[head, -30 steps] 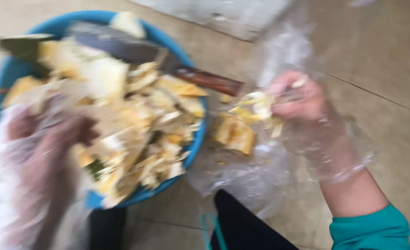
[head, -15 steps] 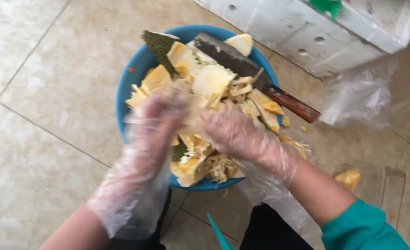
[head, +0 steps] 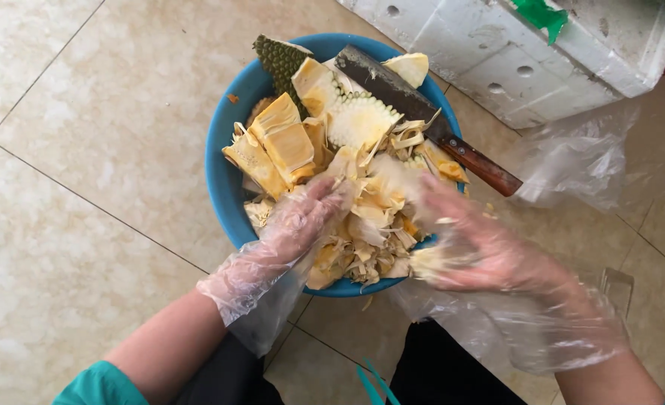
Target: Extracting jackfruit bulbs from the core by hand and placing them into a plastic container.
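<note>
A blue basin [head: 223, 176] on the tiled floor is heaped with yellow jackfruit pieces [head: 347, 172], pale fibrous strips and a chunk of green spiky rind [head: 280, 60]. A large cleaver [head: 422, 112] with a brown wooden handle lies across the basin's far right rim. Both my hands wear loose clear plastic gloves. My left hand [head: 302, 225] rests on the pile of strips, fingers curled among them. My right hand [head: 482, 247] is at the basin's near right edge, closed around a pale piece of fruit.
A white foam box [head: 512, 52] with round holes stands at the top right. A crumpled clear plastic bag [head: 580, 161] lies on the beige tiles beside it. My dark trouser legs [head: 452, 367] are at the bottom of the view.
The view has steadied and swung back over the basin. My right hand came from the plastic bag on the right to the basin. Both hands have drawn toward the basin's near edge.
</note>
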